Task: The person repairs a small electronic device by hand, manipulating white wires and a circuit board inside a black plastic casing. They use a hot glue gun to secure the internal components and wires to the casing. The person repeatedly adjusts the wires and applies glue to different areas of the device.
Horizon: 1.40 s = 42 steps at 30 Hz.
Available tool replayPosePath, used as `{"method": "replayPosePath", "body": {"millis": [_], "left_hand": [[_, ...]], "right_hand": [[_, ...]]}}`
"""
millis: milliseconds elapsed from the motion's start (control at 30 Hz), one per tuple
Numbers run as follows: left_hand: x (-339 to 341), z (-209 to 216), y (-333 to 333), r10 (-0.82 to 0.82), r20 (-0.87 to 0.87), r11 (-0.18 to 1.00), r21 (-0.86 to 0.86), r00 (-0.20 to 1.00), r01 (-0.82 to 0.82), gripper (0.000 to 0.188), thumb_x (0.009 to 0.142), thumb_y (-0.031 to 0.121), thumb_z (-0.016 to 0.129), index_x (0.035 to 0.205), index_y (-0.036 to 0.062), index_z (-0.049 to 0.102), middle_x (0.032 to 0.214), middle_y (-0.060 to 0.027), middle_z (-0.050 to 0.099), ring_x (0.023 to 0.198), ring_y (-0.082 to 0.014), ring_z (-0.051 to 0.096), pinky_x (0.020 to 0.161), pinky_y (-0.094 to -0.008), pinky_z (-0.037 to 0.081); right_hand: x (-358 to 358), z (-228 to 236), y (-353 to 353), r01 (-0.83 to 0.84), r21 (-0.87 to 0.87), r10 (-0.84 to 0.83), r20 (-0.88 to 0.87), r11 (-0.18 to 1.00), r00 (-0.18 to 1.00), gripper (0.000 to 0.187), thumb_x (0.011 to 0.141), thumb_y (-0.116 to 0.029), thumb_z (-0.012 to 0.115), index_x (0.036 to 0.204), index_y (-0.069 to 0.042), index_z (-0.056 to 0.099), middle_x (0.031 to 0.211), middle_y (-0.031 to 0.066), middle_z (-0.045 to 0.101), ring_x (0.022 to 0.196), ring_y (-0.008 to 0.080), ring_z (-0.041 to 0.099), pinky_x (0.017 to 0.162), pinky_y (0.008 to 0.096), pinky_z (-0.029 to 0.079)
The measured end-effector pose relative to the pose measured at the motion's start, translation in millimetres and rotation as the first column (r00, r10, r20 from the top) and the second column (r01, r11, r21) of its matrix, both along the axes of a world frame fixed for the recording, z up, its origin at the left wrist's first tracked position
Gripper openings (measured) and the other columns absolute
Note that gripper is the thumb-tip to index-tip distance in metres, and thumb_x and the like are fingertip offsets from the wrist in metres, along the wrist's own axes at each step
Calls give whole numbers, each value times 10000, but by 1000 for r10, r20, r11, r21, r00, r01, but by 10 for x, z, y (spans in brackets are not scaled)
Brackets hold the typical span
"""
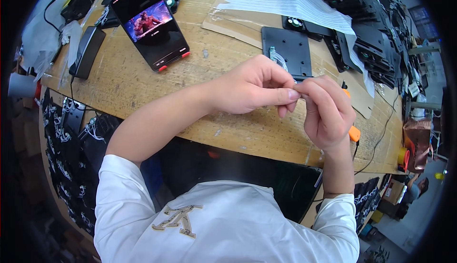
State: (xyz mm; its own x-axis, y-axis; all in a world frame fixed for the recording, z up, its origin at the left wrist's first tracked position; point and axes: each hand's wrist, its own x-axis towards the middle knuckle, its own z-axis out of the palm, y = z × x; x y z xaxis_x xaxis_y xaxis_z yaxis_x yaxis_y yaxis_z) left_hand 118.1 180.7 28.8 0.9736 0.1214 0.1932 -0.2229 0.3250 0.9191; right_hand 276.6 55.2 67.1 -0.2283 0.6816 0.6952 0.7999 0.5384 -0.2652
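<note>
i'm pinching, on what i cannot tell, with left hand (pixel 252 87) and right hand (pixel 331 113) by the near edge of the black panel (pixel 296 53); bare tabletop (pixel 214 51) is stretching toward the smartphone (pixel 157 39).

We look down on a broad wooden workbench (pixel 119 86), its scuffed, pale-brown top marked with light specks and its near edge bowed by the lens. Light falls brightly across the wood, while the far left of the room sinks into shadow — we cannot make out a wall there. On the right, we see a cooler, bluish light over a pale floor (pixel 402 229). Light-coloured rails (pixel 425 48) jut in at that side, with a blurred bluish patch above — whether window or panel, we cannot tell. Low down, we notice a leafy plant (pixel 379 255) and, farther up, another person (pixel 413 190).
</note>
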Motion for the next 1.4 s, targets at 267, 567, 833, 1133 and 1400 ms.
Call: {"method": "replayPosePath", "body": {"millis": [267,567,833,1133,1400], "left_hand": [[28,5,89,234,311,762,530,921,-372,87,773,-48,592,822,-23,660,909,-68,669,827,-158,630,723,-301,500],[27,-113,200,462,325,641,521,825,-564,108,808,-6,548,804,-29,654,773,-93,642,725,-197,576,667,-322,462],[71,-94,95,427,485,457,612,763,-645,202,826,163,742,893,-14,673,804,-123,662,756,-249,636,655,-332,505],[119,-90,-126,237,396,672,593,887,-445,234,761,143,832,901,-10,723,744,-124,676,651,-258,637,615,-332,501],[99,-32,-217,197,397,816,441,897,-374,148,752,42,814,865,-22,742,738,-116,694,649,-232,649,637,-320,498]], "right_hand": [[214,-108,-56,198,-175,-209,-44,964,977,256,743,101,678,983,20,643,921,144,654,812,294,635,726,346,517],[186,-117,-62,347,-469,-279,210,813,937,423,753,34,672,1170,-8,621,1088,154,649,1022,328,617,861,387,507],[212,-146,-90,272,-130,-277,-25,953,960,163,742,63,758,890,29,696,790,121,678,724,257,664,676,324,538],[146,-125,-279,108,218,-130,89,970,988,276,632,-37,875,823,-10,677,749,56,647,679,200,629,512,298,479],[100,-70,-406,38,186,-68,158,982,985,288,651,-93,843,893,-31,699,795,36,656,717,183,621,517,281,459]]}}
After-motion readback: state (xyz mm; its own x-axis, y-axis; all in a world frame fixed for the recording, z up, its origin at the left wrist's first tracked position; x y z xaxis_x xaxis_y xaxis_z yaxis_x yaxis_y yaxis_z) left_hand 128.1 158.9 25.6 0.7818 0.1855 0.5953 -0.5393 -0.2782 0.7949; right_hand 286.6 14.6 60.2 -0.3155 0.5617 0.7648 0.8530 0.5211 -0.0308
